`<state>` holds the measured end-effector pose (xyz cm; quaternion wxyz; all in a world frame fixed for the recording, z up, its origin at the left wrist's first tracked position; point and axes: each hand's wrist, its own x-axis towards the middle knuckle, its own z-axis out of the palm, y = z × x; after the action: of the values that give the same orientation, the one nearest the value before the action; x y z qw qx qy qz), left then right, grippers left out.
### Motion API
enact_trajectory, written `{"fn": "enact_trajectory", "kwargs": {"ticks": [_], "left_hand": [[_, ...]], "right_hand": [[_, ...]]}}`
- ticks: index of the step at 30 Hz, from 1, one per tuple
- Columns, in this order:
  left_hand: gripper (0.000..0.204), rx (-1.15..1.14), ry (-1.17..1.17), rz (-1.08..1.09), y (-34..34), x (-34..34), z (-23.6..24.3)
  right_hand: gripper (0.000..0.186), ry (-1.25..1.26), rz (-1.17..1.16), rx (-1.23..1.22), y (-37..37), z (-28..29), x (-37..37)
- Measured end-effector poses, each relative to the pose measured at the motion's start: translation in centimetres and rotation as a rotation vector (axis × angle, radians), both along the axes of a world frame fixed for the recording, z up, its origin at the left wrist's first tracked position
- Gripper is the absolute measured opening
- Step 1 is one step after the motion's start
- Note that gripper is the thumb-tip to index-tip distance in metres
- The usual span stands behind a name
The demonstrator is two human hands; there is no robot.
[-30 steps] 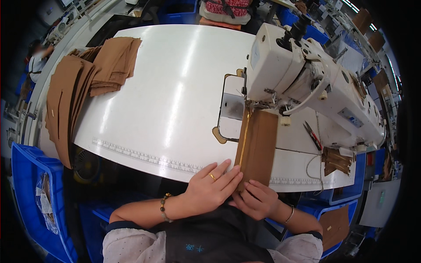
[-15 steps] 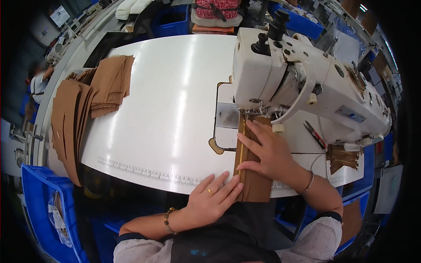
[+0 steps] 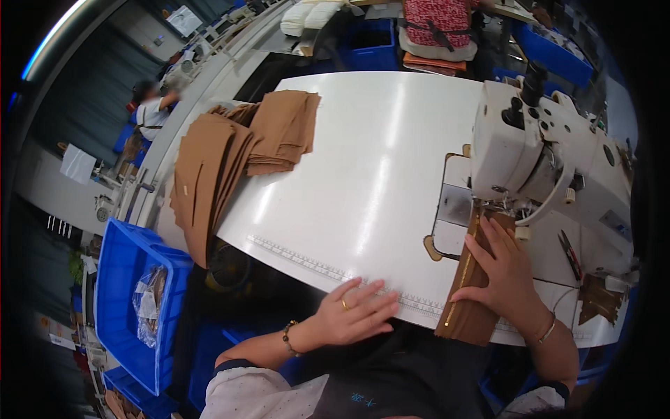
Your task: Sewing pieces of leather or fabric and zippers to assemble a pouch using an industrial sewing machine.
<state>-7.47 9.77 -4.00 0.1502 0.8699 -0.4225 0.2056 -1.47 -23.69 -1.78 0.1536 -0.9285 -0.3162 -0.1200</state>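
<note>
A brown fabric strip (image 3: 460,321) with a yellow line along its left part runs from under the white sewing machine's (image 3: 502,140) presser foot to past the front edge of the white table (image 3: 335,160). My right hand (image 3: 497,272) lies spread on this strip, fingertips just short of the presser foot. My left hand (image 3: 354,311) is open and empty at the table's front edge over the printed ruler, left of the strip and apart from it. Brown cut panels lie in a long pile (image 3: 202,174) and a shorter pile (image 3: 279,133) at the table's left.
Scissors (image 3: 569,255) and brown scraps (image 3: 597,297) lie right of the machine. A blue bin (image 3: 112,293) with a bagged bundle stands at left. Another person (image 3: 152,115) sits at the far left. A pink-and-red bundle (image 3: 436,21) and more bins are behind the table.
My right hand has moved forward along the strip toward the presser foot. My left hand has come off the strip to the left. The view has shifted leftward.
</note>
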Motion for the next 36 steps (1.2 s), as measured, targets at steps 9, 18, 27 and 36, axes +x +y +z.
{"fn": "enact_trajectory", "kwargs": {"ticks": [9,18,27,36], "left_hand": [[0.045,0.314,-0.309,1.289,23.8,10.4,4.4],[0.034,0.137,-0.035,1.178,29.7,9.5,5.2],[0.031,0.234,-0.15,1.062,29.1,10.5,10.1],[0.062,-0.056,0.671,0.444,7.0,6.1,15.4]], "right_hand": [[0.102,-0.004,-0.033,-0.043,-0.2,-0.4,0.1],[0.094,-0.054,-0.023,-0.062,-0.3,-0.4,0.1],[0.092,-0.04,-0.031,-0.028,-0.2,-0.2,0.2],[0.093,-0.063,-0.04,-0.053,-0.3,-0.2,0.1]]}}
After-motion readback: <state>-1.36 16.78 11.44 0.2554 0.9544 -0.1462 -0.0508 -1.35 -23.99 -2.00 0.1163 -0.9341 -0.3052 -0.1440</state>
